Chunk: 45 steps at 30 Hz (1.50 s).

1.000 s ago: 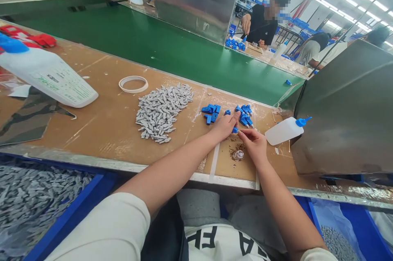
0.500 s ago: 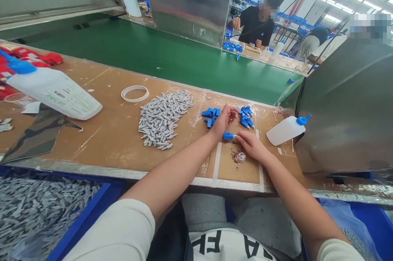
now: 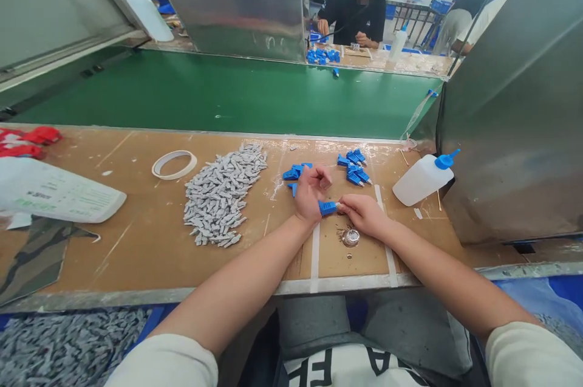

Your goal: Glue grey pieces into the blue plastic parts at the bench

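Since my right hand (image 3: 365, 215) has its fingers pinched on the pale end of a blue piece (image 3: 327, 209), I'd call that one unfinished. It's stubby, dark-marked, right between my hands. My left hand (image 3: 311, 192) curls loosely beside it, can't tell if it's gripping. Beyond: a left blue cluster (image 3: 294, 172), a right blue cluster (image 3: 355, 169), no clue which are done or left.

blue piece (image 3: 327, 209) partly hidden, large bottle (image 3: 59, 189) cut off left
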{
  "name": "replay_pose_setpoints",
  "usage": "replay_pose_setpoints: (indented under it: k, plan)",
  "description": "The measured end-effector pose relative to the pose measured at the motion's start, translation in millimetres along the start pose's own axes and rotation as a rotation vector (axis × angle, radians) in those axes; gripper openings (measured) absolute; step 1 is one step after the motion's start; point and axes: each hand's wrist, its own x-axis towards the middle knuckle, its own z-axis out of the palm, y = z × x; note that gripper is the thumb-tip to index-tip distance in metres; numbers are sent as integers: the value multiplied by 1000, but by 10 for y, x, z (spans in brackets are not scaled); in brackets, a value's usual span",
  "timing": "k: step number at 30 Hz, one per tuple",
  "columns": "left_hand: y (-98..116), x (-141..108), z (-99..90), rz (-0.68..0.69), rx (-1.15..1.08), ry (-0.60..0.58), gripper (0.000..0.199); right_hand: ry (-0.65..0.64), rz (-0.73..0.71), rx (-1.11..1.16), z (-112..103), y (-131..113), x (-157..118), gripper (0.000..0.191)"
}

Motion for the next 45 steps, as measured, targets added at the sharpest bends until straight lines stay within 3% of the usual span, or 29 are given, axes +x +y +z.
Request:
replay_pose_setpoints:
  k: [7,21,25,29,31,33,37,39,41,45]
  plan:
    - [-25,7,-15,-14,23,-15,61,-9,2,-24,7,-7,22,32]
    - [-99,3,-1,3,126,134,62,12,41,4,-20,-1,41,34]
    - [-112,11,-2,88,228,171,58,3,26,-2,-38,0,38,35]
    - [51,65,-79,264,559,219,52,59,29,-105,-59,-56,-31,40]
    - [174,104,-145,351,865,173,44,150,124,-261,-80,-76,-75,41]
    - [261,144,-209,389,1242,30,29,206,239,-446,-128,-73,-104,40]
    - [261,178,-247,316,1779,-315,32,101,359,-690,-318,-54,-77,41]
    - [213,179,-222,276,1853,-375,24,53,409,-746,-437,-105,5,42]
    - [153,195,-194,268,1828,-382,21,86,400,-753,-537,-238,160,44]
    - [-12,252,-190,216,1701,-438,33,191,144,-596,-551,-735,743,38]
